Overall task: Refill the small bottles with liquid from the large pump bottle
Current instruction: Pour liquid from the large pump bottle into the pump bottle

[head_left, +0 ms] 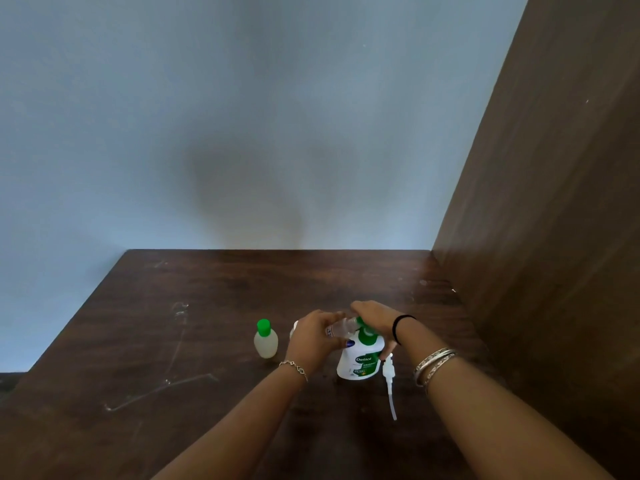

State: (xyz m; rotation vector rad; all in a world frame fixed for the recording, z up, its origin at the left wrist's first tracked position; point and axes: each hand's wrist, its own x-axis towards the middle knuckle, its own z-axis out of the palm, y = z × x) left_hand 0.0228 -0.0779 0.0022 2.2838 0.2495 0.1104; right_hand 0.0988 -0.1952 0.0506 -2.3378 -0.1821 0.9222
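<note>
Both hands [346,327] hide, perhaps, another bottle beside the capped bottle [265,339].

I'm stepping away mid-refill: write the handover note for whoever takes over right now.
Left hand holds a small clear bottle, tilted toward the large pump bottle's top.
Right hand grips the top of the large bottle, which stands upright on the table.
The pump is out, lying right of the large bottle.
A small green-capped bottle stands capped to the left; whether it was refilled is unclear.
Left: finish the held bottle, cap it, refit the pump.
</note>
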